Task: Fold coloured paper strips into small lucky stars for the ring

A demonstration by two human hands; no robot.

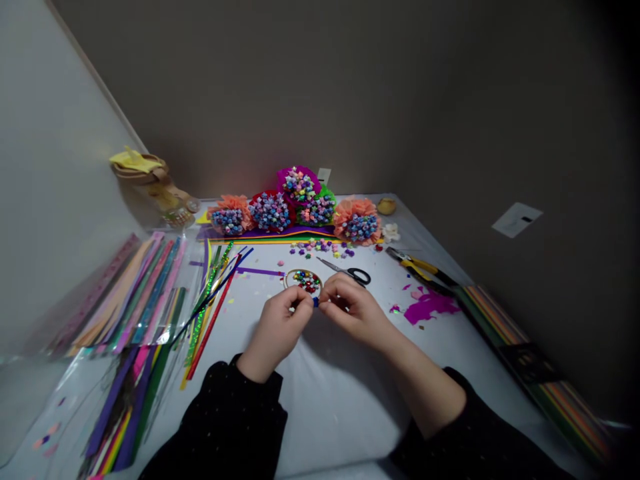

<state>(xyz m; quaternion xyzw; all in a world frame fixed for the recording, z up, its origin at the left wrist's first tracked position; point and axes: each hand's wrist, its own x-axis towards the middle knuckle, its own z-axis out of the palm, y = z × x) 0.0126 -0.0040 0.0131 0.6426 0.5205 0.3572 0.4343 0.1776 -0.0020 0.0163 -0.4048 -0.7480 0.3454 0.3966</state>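
Observation:
My left hand [277, 328] and my right hand [354, 308] meet over the middle of the white table [330, 387]. Both are pinched together on a tiny blue piece of paper [315, 301] held between their fingertips. Just beyond my fingers stands a small round dish [303, 279] holding several coloured paper stars. A pair of black-handled scissors [350, 272] lies right behind my right hand.
Long coloured paper strips [135, 293] lie in clear sleeves at the left. Paper bouquets [300, 210] filled with stars stand at the back, loose stars [320, 247] before them. Yellow pliers [417, 265], purple scraps [430, 307] and striped paper [530, 360] are at the right.

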